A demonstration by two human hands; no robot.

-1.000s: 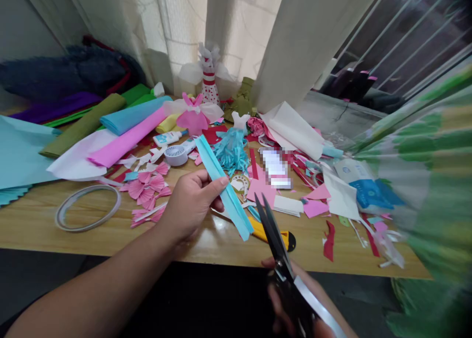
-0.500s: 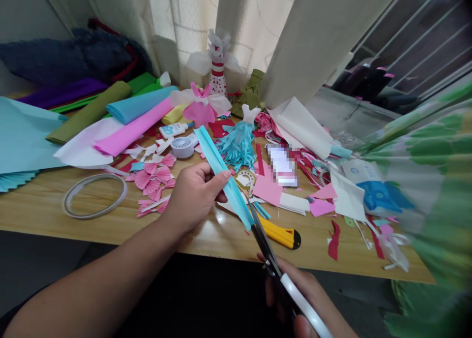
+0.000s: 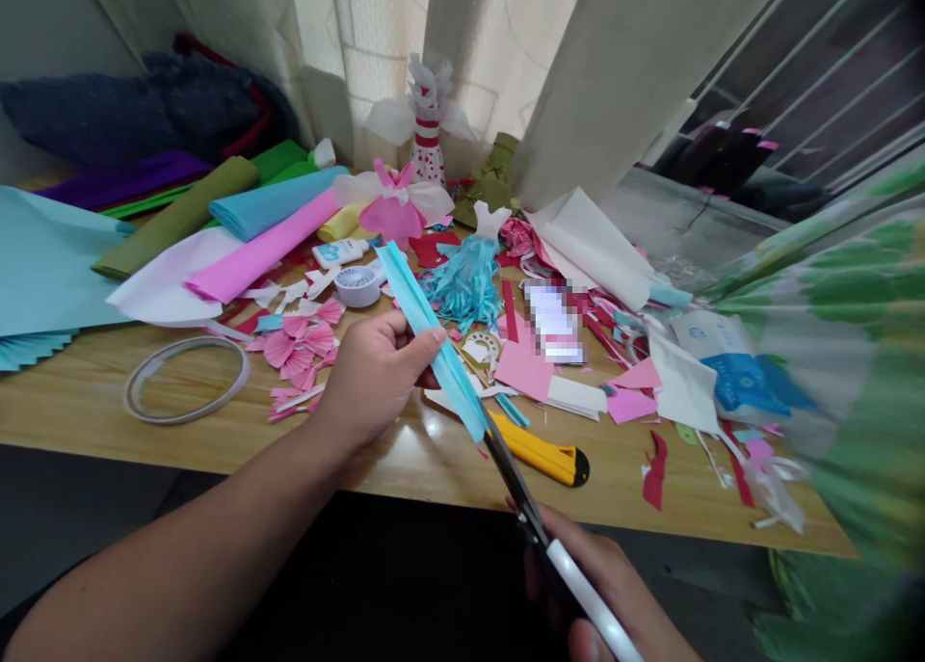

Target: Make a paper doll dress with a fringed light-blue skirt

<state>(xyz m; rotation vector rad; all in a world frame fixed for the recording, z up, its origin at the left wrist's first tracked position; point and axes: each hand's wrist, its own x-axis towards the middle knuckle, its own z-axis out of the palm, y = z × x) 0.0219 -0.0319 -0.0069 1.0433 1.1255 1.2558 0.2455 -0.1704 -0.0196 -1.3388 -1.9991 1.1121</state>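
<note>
My left hand (image 3: 383, 368) pinches a folded strip of light blue crepe paper (image 3: 457, 381) between thumb and fingers, holding it slanted above the table. In my right hand (image 3: 585, 556) is a pair of scissors (image 3: 531, 513) with white and black handles. Their blades point up and left and meet the strip's lower end; the blades look nearly closed there. Behind the strip stands a small blue fringed paper dress (image 3: 466, 277) with a white top. A yellow utility knife (image 3: 541, 450) lies on the table just beyond the blades.
Rolls of crepe paper, one of them pink (image 3: 267, 243), lie at the back left. A tape ring (image 3: 186, 413), a glue bottle (image 3: 341, 251), pink pleated pieces (image 3: 303, 349), a phone (image 3: 553, 323) and a tissue pack (image 3: 737, 373) are spread over the wooden table (image 3: 72, 421).
The strip and my left hand have shifted slightly left and up. The scissor blades have come closer together at the strip's lower end.
</note>
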